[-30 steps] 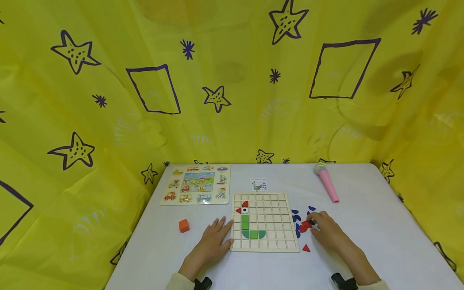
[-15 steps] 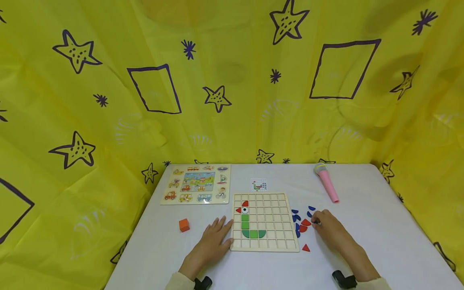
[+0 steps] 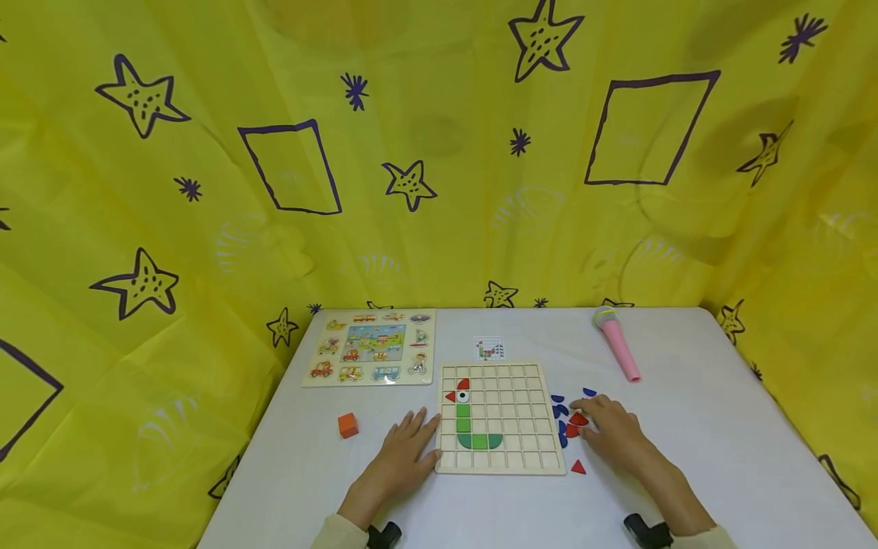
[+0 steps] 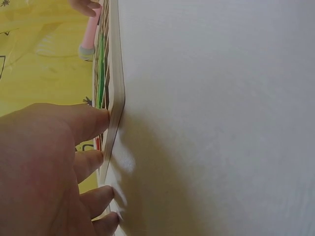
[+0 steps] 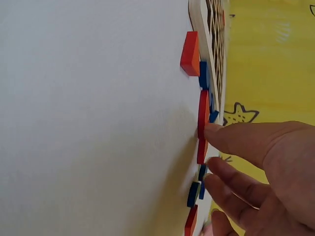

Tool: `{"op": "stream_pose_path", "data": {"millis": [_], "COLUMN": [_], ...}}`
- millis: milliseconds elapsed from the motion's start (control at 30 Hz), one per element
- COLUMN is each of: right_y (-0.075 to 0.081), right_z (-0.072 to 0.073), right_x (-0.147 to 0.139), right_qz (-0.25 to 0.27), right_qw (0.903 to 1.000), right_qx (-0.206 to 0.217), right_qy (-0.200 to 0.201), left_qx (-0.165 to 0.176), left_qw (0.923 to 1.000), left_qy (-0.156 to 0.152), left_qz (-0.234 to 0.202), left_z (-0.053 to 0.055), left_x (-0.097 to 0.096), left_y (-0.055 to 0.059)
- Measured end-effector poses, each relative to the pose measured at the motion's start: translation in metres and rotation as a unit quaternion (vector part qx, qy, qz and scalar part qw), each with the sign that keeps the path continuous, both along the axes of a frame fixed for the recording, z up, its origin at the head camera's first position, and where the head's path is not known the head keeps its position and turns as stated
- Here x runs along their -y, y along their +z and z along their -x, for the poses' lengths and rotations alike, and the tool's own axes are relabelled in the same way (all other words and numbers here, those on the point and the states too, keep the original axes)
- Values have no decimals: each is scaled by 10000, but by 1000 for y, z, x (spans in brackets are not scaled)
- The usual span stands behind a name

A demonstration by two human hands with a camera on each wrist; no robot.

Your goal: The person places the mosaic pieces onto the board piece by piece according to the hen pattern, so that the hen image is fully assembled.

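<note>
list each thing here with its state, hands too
wooden grid board, flat, partly filled
green pieces, set in the board
loose red pieces, off the board
blue half-circle pieces, off the board
orange cube, resting on one face
pink toy microphone, lying down
picture card, flat, printed side up
vehicle picture board, flat, pictures up
left hand, spread, touching the grid board
right hand, at the loose red pieces, no visible grip

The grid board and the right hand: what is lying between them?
In the head view, blue pieces lie beside the grid board, then red pieces nearer the right hand.
</note>
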State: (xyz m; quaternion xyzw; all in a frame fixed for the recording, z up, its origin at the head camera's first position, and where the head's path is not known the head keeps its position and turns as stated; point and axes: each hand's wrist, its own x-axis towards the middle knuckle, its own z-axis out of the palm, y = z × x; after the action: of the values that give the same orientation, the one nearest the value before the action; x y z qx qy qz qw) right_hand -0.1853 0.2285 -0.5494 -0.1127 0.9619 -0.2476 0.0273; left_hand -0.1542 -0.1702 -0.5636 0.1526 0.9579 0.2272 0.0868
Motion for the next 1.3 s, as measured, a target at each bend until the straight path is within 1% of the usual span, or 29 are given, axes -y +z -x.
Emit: {"op": "stream_pose_path", "data": {"millis": [133, 300, 467, 567, 700, 900, 1100, 1300], "right_y": [1, 3, -2, -6, -8, -6, -4, -2], "right_z": [1, 3, 5, 5, 6, 6, 6, 6], "right_x": [4, 4, 0, -3, -6, -6, -5, -4], "right_qz": [-97, -171, -196, -104, -36, 32, 85, 56], "right_qw": [9999, 9998, 9994, 9997, 10000, 10000, 10000, 9999], "right_qx": [12, -59, -147, -158, -63, -35, -29, 75], "right_qy": [86, -122, -230, -123, 6, -7, -19, -46], "left_qx": [8, 3, 32, 74, 92, 64, 39, 13], "left_qw": [10000, 10000, 10000, 10000, 9999, 10000, 10000, 10000], "left_qy": [7, 12, 1, 16, 37, 16, 19, 13], "left_qz": [14, 36, 34, 39, 29, 46, 11, 33], "left_z": [1, 1, 0, 0, 0, 0, -1, -1], "left_x": [0, 0, -1, -1, -1, -1, -1, -1], "left_y": [0, 1, 2, 2, 3, 1, 3, 4]}}
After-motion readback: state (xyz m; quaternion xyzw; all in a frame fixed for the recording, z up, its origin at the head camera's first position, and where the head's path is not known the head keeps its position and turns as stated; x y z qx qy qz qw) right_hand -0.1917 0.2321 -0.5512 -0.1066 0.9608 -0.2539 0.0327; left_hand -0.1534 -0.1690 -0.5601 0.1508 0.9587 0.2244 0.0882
